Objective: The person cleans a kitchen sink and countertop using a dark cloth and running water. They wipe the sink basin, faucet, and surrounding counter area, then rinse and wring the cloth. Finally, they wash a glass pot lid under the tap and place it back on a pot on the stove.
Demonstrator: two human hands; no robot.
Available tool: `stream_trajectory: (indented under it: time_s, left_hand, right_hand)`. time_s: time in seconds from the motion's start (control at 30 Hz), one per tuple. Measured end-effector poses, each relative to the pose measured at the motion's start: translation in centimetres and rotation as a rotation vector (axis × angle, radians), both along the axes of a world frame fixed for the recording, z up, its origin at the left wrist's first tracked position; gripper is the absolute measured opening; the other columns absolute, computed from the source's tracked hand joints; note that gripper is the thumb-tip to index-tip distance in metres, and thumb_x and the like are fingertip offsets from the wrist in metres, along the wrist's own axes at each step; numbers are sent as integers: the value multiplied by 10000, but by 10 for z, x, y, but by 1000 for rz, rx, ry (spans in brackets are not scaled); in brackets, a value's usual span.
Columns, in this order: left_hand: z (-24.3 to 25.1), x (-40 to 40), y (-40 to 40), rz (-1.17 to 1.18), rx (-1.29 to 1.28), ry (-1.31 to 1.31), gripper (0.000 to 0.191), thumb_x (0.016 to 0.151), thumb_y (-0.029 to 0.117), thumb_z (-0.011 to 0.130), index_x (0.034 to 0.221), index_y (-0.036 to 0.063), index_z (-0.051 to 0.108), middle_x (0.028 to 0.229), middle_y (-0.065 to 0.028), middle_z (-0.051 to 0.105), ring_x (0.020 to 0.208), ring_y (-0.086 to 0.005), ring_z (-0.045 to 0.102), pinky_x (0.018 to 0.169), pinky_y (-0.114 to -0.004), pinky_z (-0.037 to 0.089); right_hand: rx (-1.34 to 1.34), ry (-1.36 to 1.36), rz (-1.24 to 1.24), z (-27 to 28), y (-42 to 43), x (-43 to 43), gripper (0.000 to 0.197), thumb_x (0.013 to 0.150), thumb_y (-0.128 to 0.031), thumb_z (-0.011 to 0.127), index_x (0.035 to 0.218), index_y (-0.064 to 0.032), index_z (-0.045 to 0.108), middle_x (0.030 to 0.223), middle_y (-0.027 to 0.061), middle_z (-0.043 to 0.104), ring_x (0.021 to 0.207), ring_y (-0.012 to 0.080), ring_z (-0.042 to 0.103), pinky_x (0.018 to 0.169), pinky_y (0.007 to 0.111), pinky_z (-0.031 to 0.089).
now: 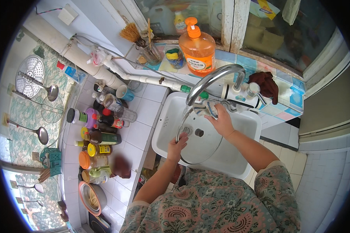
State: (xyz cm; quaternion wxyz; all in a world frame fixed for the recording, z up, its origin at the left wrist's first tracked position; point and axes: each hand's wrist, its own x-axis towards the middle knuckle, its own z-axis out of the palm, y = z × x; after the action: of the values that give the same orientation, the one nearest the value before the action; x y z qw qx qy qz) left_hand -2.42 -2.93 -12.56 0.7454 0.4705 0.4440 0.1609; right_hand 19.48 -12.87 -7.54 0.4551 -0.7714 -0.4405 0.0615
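My left hand (177,147) grips the metal rim of a clear glass pot lid (207,147), tilted over the white sink (245,163). A dark knob stands near the middle of the glass. In my right hand (223,121) is a bunched cloth (207,107) with blue and pale markings, above the lid's far side. Water runs from the spout of the chrome gooseneck faucet (218,72) onto the lid's upper left rim. The sink's strainer shows blurred through the glass.
An orange dish-soap pump bottle (197,52) stands on the tiled ledge, beside a cup of sponges (174,57). A dark red cloth (264,84) lies right of the faucet lever (258,93). Sauce bottles (105,138), jars and a bowl (92,198) crowd the left counter.
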Motion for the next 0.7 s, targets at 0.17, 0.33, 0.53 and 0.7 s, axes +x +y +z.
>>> stream_trajectory:
  time_s: [0.17, 0.33, 0.53, 0.7]
  left_hand:
    - [3, -5, 3, 173, -169, -35, 334, 887, 92, 528, 1207, -1, 498, 1181, -131, 574, 1068, -289, 577, 882, -398, 497]
    - [18, -12, 5, 161, -237, -118, 433, 884, 38, 470, 1305, -15, 384, 1257, -166, 507, 1113, -305, 543, 903, -427, 495]
    - [53, -12, -4, 113, -297, -199, 540, 810, -59, 399, 1344, -15, 335, 1305, -195, 458, 1145, -324, 513, 917, -422, 485]
    - [73, -20, -14, 159, -268, -131, 587, 768, -88, 375, 1348, -13, 330, 1333, -206, 424, 1170, -344, 489, 933, -422, 471]
  right_hand:
    - [21, 594, -287, -63, -27, 12, 287, 852, -223, 603, 1022, 2, 547, 935, 157, 608, 797, 268, 574, 723, 347, 444]
    - [-52, 971, 146, -68, -48, -40, 336, 906, -230, 524, 1155, -5, 515, 982, 138, 606, 875, 203, 550, 803, 300, 418]
    - [-227, 231, 607, -41, -18, -103, 516, 954, -340, 365, 1369, -34, 335, 1432, 180, 296, 1378, 285, 169, 1112, 402, 123]
    - [-450, 12, 344, -80, 15, -49, 586, 952, -380, 310, 1369, 31, 289, 1437, 188, 284, 1380, 293, 152, 1109, 430, 121]
